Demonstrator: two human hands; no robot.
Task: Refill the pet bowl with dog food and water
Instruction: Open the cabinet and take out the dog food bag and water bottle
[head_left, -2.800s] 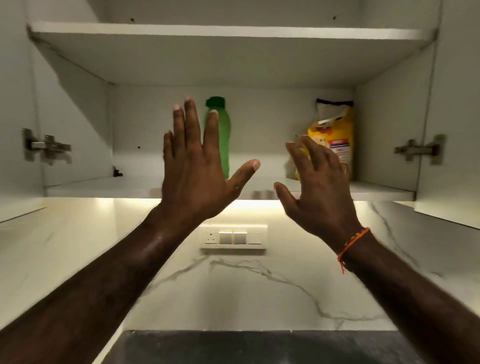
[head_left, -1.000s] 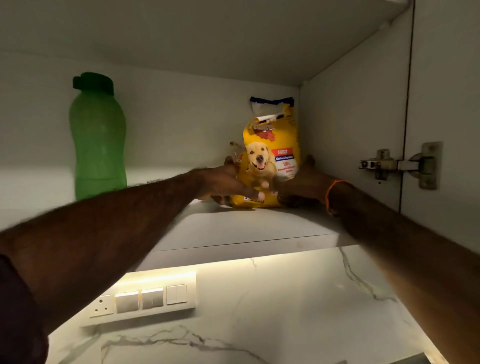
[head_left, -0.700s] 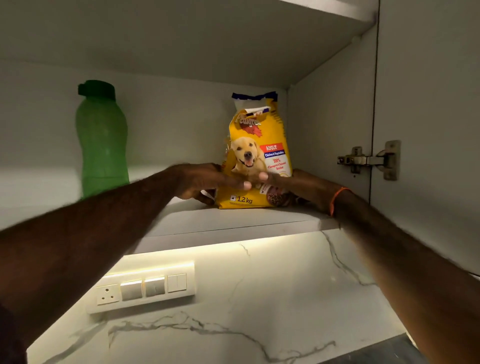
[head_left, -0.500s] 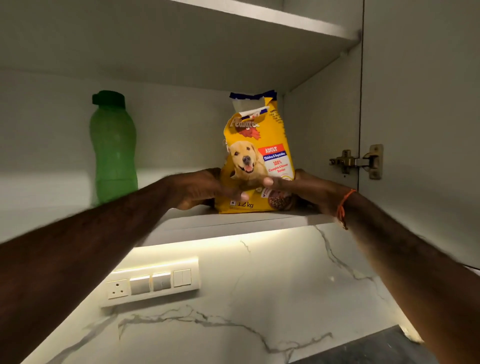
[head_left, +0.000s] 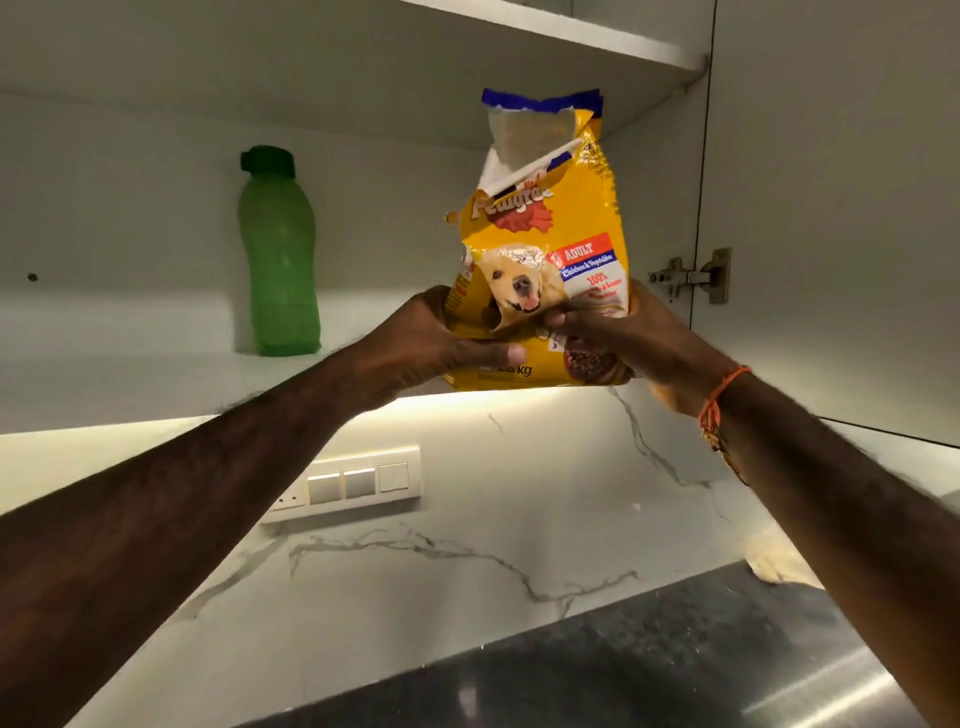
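Note:
A yellow dog food bag (head_left: 561, 218) with a dog's picture and a torn-open top is held upright in front of the open wall cupboard, at its lower shelf's front edge. My left hand (head_left: 415, 348) grips the bag's lower left side, thumb across the front. My right hand (head_left: 628, 338) grips its lower right side. A green water bottle (head_left: 278, 260) with a dark green cap stands upright on the lower shelf (head_left: 130, 384), to the bag's left. No pet bowl is in view.
The cupboard's right door (head_left: 841, 208) stands open beside my right hand, with a metal hinge (head_left: 691, 275). A lit marble backsplash below carries a white switch panel (head_left: 348, 483). A dark countertop (head_left: 649, 665) lies at the bottom.
Both hands reached into the cupboard and took hold of the dog food bag. The bag has come forward off the back of the shelf toward me and crumpled under my fingers.

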